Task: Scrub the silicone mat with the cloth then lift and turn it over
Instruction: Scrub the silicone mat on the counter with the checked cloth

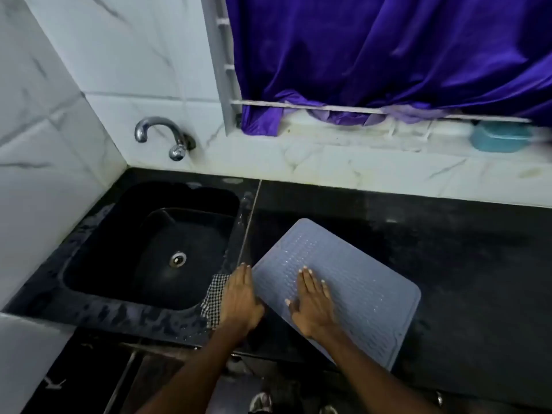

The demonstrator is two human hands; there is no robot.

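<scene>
Beside black sink [125, 234], checked cloth [213, 300], mat [358, 279].

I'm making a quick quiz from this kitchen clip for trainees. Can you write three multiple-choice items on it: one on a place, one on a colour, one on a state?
1. Where does the checked cloth lie?
A. in the sink bowl
B. under the left hand, between the sink and the mat
C. on the window ledge

2. What colour is the mat?
A. grey-blue
B. red
C. white

3. How is the right hand?
A. curled in a fist
B. pinching the mat's corner
C. flat on the mat, fingers straight

Answers: 1 B, the cloth shows beside that hand at the sink's rim. 2 A, its ribbed face is grey-blue. 3 C, the palm lies on the mat.
</scene>
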